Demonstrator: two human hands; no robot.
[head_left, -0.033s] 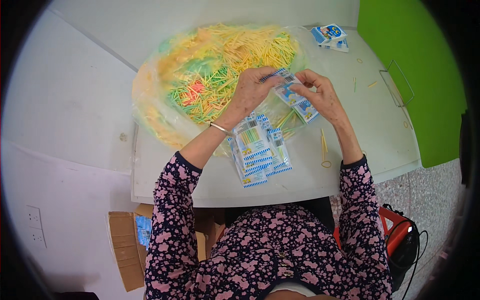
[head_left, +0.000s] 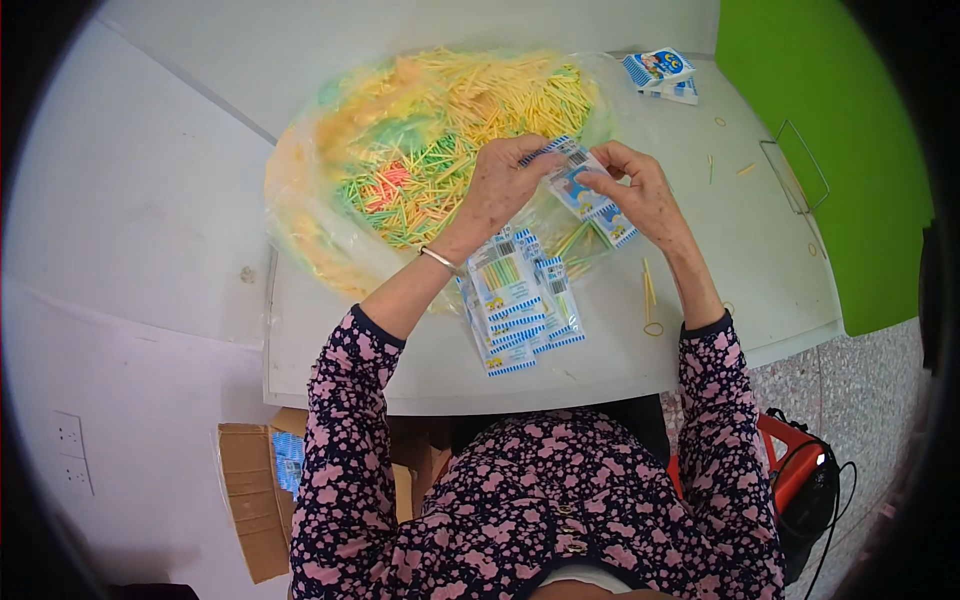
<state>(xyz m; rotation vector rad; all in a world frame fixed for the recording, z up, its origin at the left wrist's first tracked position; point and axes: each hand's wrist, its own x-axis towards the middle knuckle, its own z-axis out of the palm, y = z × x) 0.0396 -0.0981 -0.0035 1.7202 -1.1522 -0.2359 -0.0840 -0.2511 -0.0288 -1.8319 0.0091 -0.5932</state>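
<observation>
Seen from the head view, we hold one small blue-and-white packet [head_left: 578, 183] between both hands above the grey table [head_left: 760, 250]. Our left hand [head_left: 497, 186] pinches the packet's upper left edge, thumb and fingertips pressed together on it; our right hand [head_left: 640, 195] pinches its right side in the same manner, fingers closed on the plastic. The packet lies tilted, its long axis running from upper left to lower right between the two grips.

Just behind the grip, and partly under the left hand, lies a large clear plastic bag [head_left: 330, 230] heaped with thin coloured sticks [head_left: 450, 130] in yellow, green and orange. Directly below the grip, toward our body, a fanned stack of filled packets [head_left: 520, 305] rests on the table, touching the near edge of the bag. A few loose sticks [head_left: 648, 285] and a rubber band [head_left: 653, 328] lie just below the right wrist. Well beyond the right hand, at the far table corner, sits a small pile of blue-and-white packets [head_left: 660, 75]. To the right of the grip, well apart, a wire frame [head_left: 795, 165] lies near the green wall [head_left: 830, 120]. A silver bracelet [head_left: 440, 259] circles the left wrist. Both forearms wear floral sleeves [head_left: 350, 400].
</observation>
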